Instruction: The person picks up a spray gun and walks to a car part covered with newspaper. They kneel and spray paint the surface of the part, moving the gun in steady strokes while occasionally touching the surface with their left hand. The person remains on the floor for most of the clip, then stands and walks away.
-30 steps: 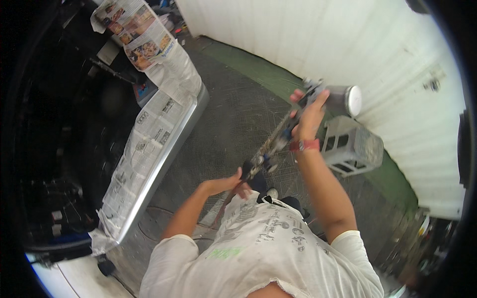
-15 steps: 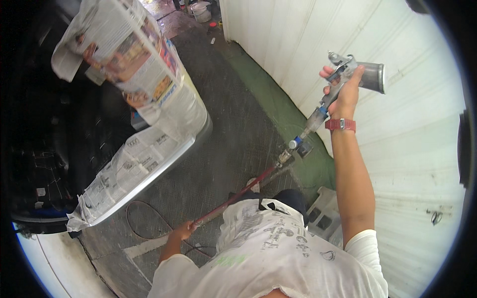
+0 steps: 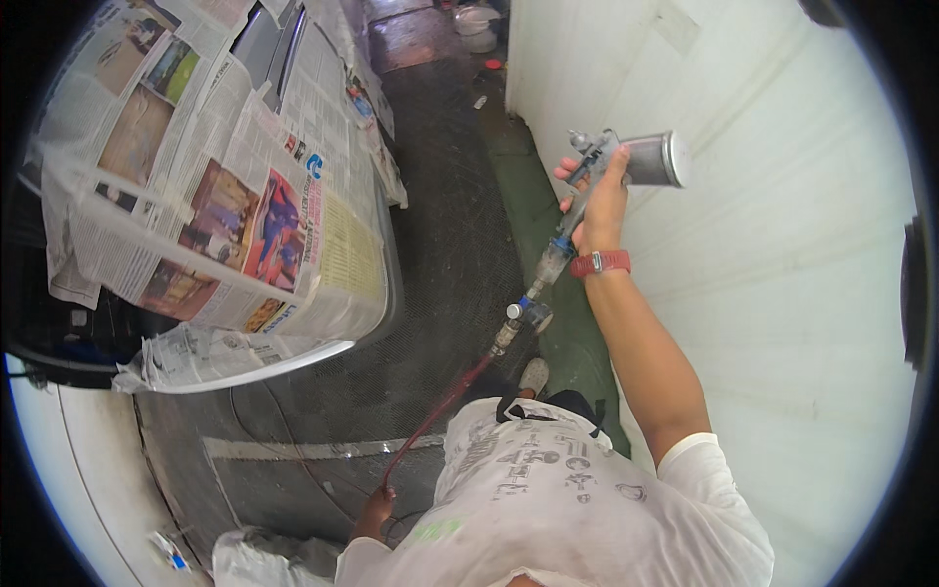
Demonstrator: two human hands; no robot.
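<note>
One hose (image 3: pixel 437 415), closed in the left hand (image 3: pixel 378 508) at seven o'clock, runs toward the gun (image 3: pixel 587 168) — wrapped in the right hand (image 3: pixel 604 213) between one and two — best kept clear of the newspaper (image 3: pixel 328 230).

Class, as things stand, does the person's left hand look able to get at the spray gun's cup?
Probably not without moving: the left hand is well back, holding the red hose, while the cup sits farther forward, on the spray gun held out in the right hand.
</note>
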